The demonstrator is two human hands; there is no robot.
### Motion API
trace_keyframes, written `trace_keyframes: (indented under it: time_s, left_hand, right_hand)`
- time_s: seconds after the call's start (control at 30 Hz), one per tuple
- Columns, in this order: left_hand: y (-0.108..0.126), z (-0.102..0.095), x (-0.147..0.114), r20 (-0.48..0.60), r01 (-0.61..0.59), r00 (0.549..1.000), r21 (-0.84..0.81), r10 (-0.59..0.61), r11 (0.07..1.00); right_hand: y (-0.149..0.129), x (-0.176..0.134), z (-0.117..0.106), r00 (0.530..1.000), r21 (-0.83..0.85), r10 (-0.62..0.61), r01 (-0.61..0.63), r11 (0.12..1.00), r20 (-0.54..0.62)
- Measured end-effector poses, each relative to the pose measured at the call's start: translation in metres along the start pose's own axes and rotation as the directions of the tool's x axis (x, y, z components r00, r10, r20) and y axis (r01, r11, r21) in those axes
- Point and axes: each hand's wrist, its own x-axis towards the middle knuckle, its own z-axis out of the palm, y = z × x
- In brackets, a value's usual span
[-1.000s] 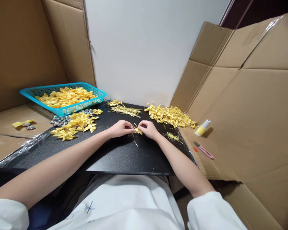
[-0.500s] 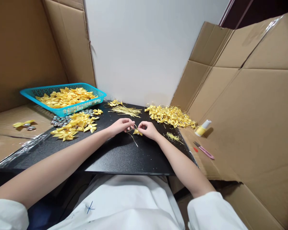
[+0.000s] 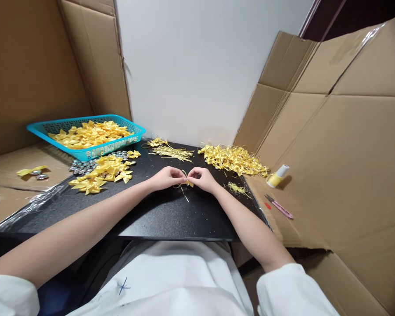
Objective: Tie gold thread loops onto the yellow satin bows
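Over the middle of the black table my two hands meet fingertip to fingertip. My left hand is closed in a pinch on a thin gold cord, whose loose end hangs toward the front. My right hand is pinched on a small yellow ribbon bow, which shows just below the fingertips. Fingers hide most of the bow and the spot where the cord meets it. Behind the hands lies a bunch of cut gold cords.
A blue basket of yellow bows stands back left, with loose bows and silvery buttons before it. At right are a pile of corded bows, cord scraps, a thread spool and pink snips. Cardboard walls flank the table.
My left hand has moved slightly right and down, its fingertips now meeting my right hand's at the bow. The right hand has barely shifted.
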Motion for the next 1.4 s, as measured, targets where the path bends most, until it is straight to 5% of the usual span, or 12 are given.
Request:
trace_keyframes:
  time_s: [0.43,0.67,0.83,1.4]
  left_hand:
    - [-0.008,0.000,0.004,-0.091,0.006,0.996,-0.007,-0.006,1.000]
    - [-0.003,0.000,0.004,-0.042,0.075,0.996,-0.177,-0.084,0.981]
    - [-0.008,0.000,0.005,-0.017,0.026,0.999,-0.188,-0.029,0.982]
    - [0.000,-0.001,-0.002,-0.088,-0.031,0.995,0.198,0.049,0.980]
  right_hand:
    - [0.004,0.000,0.001,1.000,0.005,-0.003,0.003,1.000,0.021]
    - [0.003,-0.001,0.002,1.000,0.029,0.003,-0.004,1.000,0.019]
    - [0.002,-0.001,0.002,1.000,0.025,-0.001,0.001,1.000,0.014]
    - [0.003,-0.002,0.000,0.997,-0.038,-0.068,0.069,0.997,0.037]
